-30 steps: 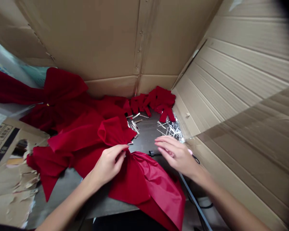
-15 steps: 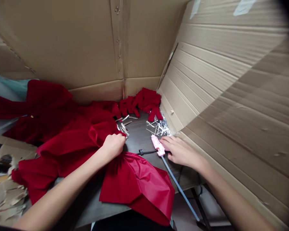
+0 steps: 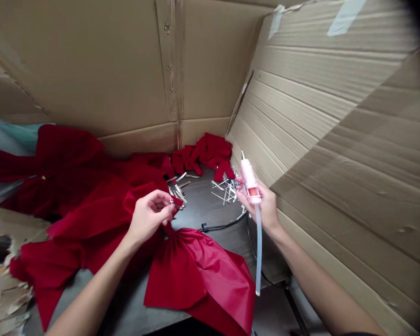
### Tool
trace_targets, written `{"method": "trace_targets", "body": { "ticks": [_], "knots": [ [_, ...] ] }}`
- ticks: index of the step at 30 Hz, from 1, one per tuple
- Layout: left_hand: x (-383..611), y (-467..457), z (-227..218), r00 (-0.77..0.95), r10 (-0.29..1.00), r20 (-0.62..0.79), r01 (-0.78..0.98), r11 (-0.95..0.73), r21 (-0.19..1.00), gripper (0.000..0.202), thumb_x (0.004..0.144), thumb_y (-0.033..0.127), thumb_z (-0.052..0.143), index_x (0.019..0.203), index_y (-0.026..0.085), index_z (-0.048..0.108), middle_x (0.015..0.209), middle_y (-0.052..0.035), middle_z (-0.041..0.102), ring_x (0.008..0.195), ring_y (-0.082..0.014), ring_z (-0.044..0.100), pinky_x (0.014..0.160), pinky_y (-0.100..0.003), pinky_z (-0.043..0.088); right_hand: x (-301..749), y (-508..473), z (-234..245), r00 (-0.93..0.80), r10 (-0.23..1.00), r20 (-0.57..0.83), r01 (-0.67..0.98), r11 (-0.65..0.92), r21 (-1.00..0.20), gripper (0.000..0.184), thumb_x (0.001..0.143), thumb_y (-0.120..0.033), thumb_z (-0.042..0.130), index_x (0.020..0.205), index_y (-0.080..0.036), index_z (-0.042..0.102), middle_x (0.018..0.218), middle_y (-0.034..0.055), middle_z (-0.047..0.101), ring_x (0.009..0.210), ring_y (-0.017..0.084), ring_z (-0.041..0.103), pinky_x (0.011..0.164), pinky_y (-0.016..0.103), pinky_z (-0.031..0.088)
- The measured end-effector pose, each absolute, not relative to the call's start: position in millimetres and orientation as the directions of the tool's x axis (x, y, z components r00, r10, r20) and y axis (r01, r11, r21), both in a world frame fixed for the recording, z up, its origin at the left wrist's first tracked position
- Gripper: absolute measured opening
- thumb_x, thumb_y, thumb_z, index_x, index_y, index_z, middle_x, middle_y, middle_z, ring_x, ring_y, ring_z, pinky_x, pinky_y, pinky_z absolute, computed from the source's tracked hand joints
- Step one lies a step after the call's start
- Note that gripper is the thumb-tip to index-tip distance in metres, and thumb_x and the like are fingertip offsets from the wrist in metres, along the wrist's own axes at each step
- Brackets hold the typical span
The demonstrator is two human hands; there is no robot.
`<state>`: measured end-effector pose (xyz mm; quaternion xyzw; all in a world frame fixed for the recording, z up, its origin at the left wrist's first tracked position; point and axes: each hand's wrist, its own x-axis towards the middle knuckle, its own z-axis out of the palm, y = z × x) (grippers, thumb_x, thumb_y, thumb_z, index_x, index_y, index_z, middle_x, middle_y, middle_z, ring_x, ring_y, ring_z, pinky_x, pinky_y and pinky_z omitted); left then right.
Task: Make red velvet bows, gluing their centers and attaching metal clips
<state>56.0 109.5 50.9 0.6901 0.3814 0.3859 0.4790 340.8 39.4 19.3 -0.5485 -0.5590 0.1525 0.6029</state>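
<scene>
While the right hand [image 3: 264, 205] holds a pink hot glue gun [image 3: 250, 177] upright with its nozzle pointing away from the person, the left hand [image 3: 149, 217] sits just above the gathered knot of a red velvet ribbon bow [image 3: 196, 275]. This bow lies on a dark worktop [image 3: 210, 210], near its front edge and below the left hand.

Grip status, right: clenched around the body of the gun. A translucent glue stick [image 3: 258, 252] extends downward from the rear of the gun and passes beyond the worktop edge. A black cord [image 3: 220, 227] lies on the worktop between the hands.

Grip status, left: closed in a pinch. The thumb and fingers appear to be grasping a metal alligator clip [image 3: 173, 203], although the fingers partly hide it, so this hold is not fully certain.

Loose metal clips [image 3: 178, 191] lie just beside the left fingertips, and a second heap of metal clips [image 3: 226, 191] lies near the right hand. Smaller red bows [image 3: 205, 154] are piled behind both groups of clips. Larger red bows [image 3: 56, 172] overlap one another at the left side of the worktop. A corrugated cardboard lining [image 3: 318, 116] rises behind and to the right of the work area.
</scene>
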Motion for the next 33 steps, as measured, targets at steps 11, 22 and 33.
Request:
{"method": "trace_targets", "body": {
  "ticks": [11,22,33],
  "knots": [
    [49,84,20,0.217,0.86,0.462,-0.013,-0.471,0.882,0.015,0.077,0.008,0.066,0.075,0.017,0.054,0.084,-0.0053,0.071,0.062,-0.0161,0.069,0.053,-0.027,0.058,235,76,12,0.078,0.98,0.182,-0.217,0.195,-0.956,0.022,0.086,-0.04,0.063,0.09,-0.019,0.057,0.072,0.0009,0.064,0.059,0.012,0.059,0.053,0.022,0.046],
    [57,75,18,0.423,0.796,0.433,0.038,-0.493,0.869,0.011,0.078,0.009,0.065,0.081,0.017,0.057,0.081,-0.0066,0.07,0.07,-0.0161,0.068,0.06,-0.024,0.056,217,54,0,-0.071,0.996,-0.05,-0.502,-0.079,-0.861,0.025,0.076,-0.032,0.074,0.075,-0.019,0.052,0.071,-0.0025,0.056,0.058,0.009,0.049,0.051,0.021,0.04],
    [55,74,7,0.482,0.824,0.297,0.074,-0.376,0.924,0.014,0.077,0.015,0.069,0.08,0.016,0.056,0.082,-0.007,0.069,0.071,-0.0164,0.066,0.061,-0.025,0.053,216,52,0,-0.097,0.993,-0.069,-0.579,-0.113,-0.807,0.021,0.074,-0.025,0.073,0.077,-0.021,0.053,0.072,-0.0038,0.053,0.059,0.009,0.047,0.055,0.022,0.039]
  ]
}}
